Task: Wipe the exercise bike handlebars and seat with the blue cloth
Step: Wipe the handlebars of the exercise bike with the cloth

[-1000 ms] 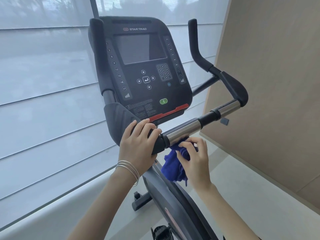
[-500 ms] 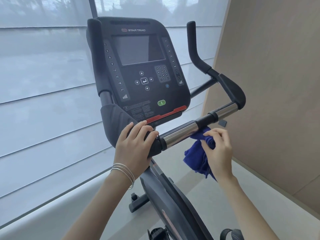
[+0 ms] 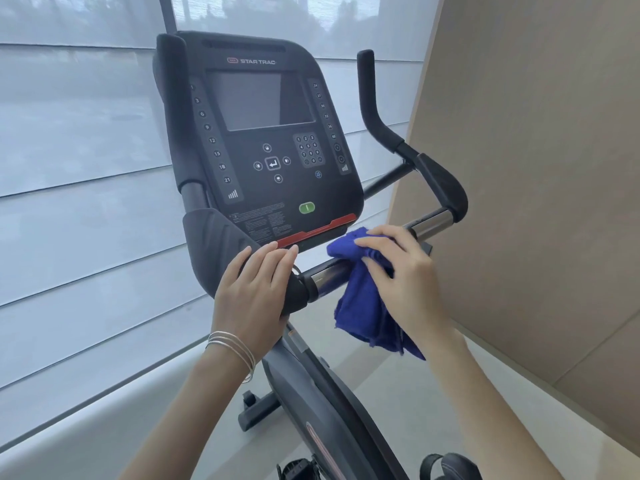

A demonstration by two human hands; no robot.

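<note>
Clasped the blue cloth (image 3: 360,306) over the chrome handlebar (image 3: 323,277) with the right hand (image 3: 405,282); held the black grip (image 3: 214,233) with the left hand (image 3: 254,292). Called for a full wrap and steady outward strokes, underside included.

A person's left forearm (image 3: 197,410) and right forearm (image 3: 481,410) are showing bare from the near edge of the scene up to the wrists. A stack of thin silver bangles (image 3: 235,344) is circling the left wrist, hoops crossing loosely, just near of the left hand (image 3: 256,289). The right hand (image 3: 405,282) is showing short, plain nails.
</note>
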